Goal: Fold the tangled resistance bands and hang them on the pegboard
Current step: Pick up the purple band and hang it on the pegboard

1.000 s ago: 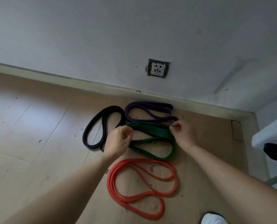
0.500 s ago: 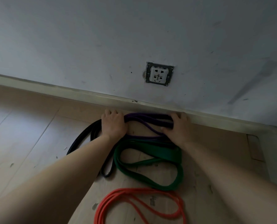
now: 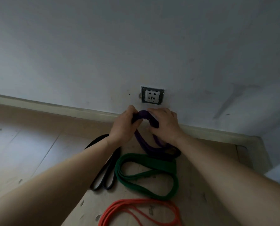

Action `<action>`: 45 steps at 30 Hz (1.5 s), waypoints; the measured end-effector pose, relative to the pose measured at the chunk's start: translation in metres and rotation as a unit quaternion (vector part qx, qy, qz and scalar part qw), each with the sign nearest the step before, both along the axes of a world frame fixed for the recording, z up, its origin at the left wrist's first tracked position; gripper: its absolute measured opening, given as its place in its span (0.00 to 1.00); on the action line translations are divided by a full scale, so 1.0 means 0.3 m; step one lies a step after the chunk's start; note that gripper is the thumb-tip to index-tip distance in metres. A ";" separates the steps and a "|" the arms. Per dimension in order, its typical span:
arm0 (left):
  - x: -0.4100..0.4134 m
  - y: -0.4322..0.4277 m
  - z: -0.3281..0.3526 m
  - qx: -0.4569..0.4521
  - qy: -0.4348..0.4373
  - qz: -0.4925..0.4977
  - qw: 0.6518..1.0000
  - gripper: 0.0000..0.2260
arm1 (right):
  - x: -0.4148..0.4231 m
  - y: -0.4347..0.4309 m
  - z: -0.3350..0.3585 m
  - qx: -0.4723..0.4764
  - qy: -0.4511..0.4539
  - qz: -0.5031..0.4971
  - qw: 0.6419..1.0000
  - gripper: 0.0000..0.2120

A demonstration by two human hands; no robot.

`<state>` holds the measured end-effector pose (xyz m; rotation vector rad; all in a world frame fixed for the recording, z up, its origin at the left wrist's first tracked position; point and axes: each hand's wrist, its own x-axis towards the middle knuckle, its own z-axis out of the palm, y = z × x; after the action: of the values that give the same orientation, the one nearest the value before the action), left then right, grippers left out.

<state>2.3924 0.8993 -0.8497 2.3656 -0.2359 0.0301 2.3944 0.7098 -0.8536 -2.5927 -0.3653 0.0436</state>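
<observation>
Head view has us looking down at a pale wooden floor point(image 3: 30, 152) where it meets a wall, with a socket point(image 3: 152, 95) set low in that wall at twelve o'clock from our hands. Both hands are closed round the purple band point(image 3: 140, 141). The left hand point(image 3: 124, 126) curls its fingers over the top of the loop. The right hand point(image 3: 165, 126), close at its three o'clock, grips the same bend. The top of that band is raised in front of the skirting board point(image 3: 54, 108). Its lower end trails down to the floor at six o'clock, just beside the far edge of the green band point(image 3: 145, 162). We cannot tell whether the two touch.

The green band lies flat in doubled loops. The black band point(image 3: 95, 141) lies at its nine o'clock, partly under our left forearm. The orange band point(image 3: 144, 201) lies at its six o'clock, apart from it and cut off by the frame's lower edge.

We judge the step in hand to be folding the purple band, with the other three still waiting on the floor. No pegboard is in view. The next move calls for lifting the trailing end clear of the green band, so nothing snags. Then we should double the strands into an even bundle and keep a firm grip, since the rubber will likely spring open if we slacken.
</observation>
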 end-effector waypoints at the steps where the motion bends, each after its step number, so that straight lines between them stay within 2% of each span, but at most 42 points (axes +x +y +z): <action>1: -0.002 -0.014 0.043 -0.006 0.002 -0.018 1.000 0.08 | 0.007 -0.002 0.049 0.003 0.021 0.003 1.000 0.34; 4: -0.016 -0.061 0.176 -0.025 -0.013 -0.060 0.998 0.09 | 0.010 -0.037 0.208 0.052 0.069 0.002 0.996 0.27; 7: -0.036 -0.104 0.315 -0.039 -0.051 -0.072 0.995 0.12 | -0.013 -0.091 0.376 0.093 0.072 0.004 0.993 0.14; 9: -0.054 -0.119 0.413 -0.057 -0.069 -0.081 0.993 0.14 | -0.034 -0.115 0.491 0.098 0.062 0.004 0.993 0.10; 14: -0.119 -0.111 0.663 -0.062 -0.074 -0.093 0.991 0.21 | -0.103 -0.132 0.788 0.086 0.036 0.029 0.995 0.10; 19: -0.224 -0.073 0.902 -0.034 -0.065 -0.100 0.992 0.15 | -0.223 -0.121 1.076 0.094 -0.005 0.047 0.994 0.10; 23: -0.344 -0.031 1.057 -0.142 0.045 -0.100 0.984 0.11 | -0.348 -0.104 1.261 0.183 -0.045 0.047 0.981 0.08; 26: -0.439 -0.006 1.148 -0.224 0.079 -0.108 0.965 0.12 | -0.446 -0.094 1.362 0.245 -0.067 0.048 0.966 0.03; 29: -0.538 -0.008 1.236 -0.276 0.070 -0.104 0.953 0.12 | -0.529 -0.086 1.427 0.324 -0.071 0.022 0.943 0.02; 33: -0.644 -0.027 1.337 -0.286 0.055 -0.118 0.949 0.17 | -0.608 -0.081 1.500 0.431 -0.051 -0.018 0.901 0.11; 36: -0.683 -0.049 1.432 -0.289 0.043 -0.120 0.949 0.18 | -0.644 -0.080 1.585 0.455 -0.051 -0.022 0.889 0.13; 39: -0.693 -0.060 1.576 -0.292 0.039 -0.115 0.949 0.12 | -0.654 -0.092 1.713 0.495 -0.068 -0.023 0.866 0.14; 41: -0.693 -0.059 1.687 -0.258 0.036 -0.121 0.958 0.09 | -0.657 -0.102 1.810 0.510 -0.085 -0.027 0.856 0.14; 43: -0.688 -0.061 1.792 -0.231 0.022 -0.129 0.964 0.12 | -0.661 -0.113 1.901 0.515 -0.103 -0.029 0.850 0.10; 45: -0.684 -0.072 1.886 -0.247 -0.001 -0.127 0.961 0.13 | -0.659 -0.127 1.984 0.510 -0.122 -0.035 0.850 0.09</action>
<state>2.1872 0.8777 -0.2838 1.8258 -0.4739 -0.0281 2.1968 0.6717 -0.2584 -1.5377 -0.2698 -0.4044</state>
